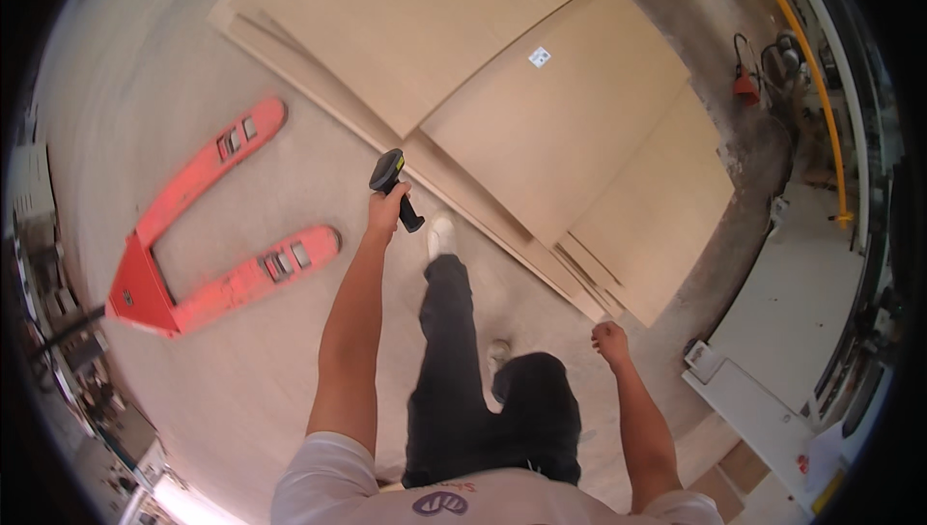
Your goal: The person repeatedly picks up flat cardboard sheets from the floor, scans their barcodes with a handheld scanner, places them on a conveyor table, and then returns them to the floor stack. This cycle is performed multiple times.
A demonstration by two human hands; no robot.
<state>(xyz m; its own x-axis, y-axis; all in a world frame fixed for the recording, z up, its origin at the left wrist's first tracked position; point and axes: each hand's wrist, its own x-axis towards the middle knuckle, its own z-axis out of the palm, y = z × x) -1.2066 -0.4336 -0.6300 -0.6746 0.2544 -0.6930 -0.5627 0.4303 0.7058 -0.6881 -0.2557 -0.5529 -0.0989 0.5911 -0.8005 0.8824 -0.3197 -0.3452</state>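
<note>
In my left hand (386, 208) I grip a black handheld barcode scanner (388, 170), its head pointing up and away from me, its handle running down past my fingers. My left arm is stretched forward. My right hand (609, 341) hangs lower on the right, fingers curled in, close to the near corner of a stack of large tan boards (541, 148). Whether it holds anything is hidden. A small white label (540, 57) lies on one of the boards. The scanner is near the stack's left edge, and the label is well beyond it.
A red pallet jack (145, 283) stands on the concrete floor to the left, forks toward the boards. Along the right are a pale machine table (772, 322), a yellow pipe (826, 100) and a small red object (745, 88). My shoes (441, 236) are beside the stack.
</note>
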